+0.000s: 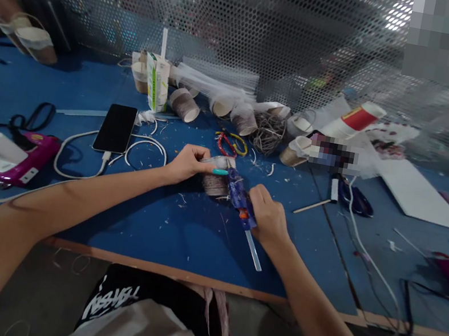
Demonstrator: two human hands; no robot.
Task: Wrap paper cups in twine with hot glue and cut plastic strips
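Observation:
My left hand grips a small cup wrapped in brown twine, its pale rim turned up and the thumb, with a turquoise nail, lying across it. In my right hand is a blue glue gun with an orange part near its trigger side. The gun's nozzle points at the cup's rim; whether it touches cannot be made out. A clear glue stick sticks out of the gun's back end toward me. Small white scraps lie on the blue table around the cup.
Behind the hands stand several wrapped cups, a drink carton, a twine bundle and red-and-yellow-handled pliers or scissors. A phone on a white cable and a magenta power strip lie left. Dark-handled scissors lie right. Perforated metal closes the back.

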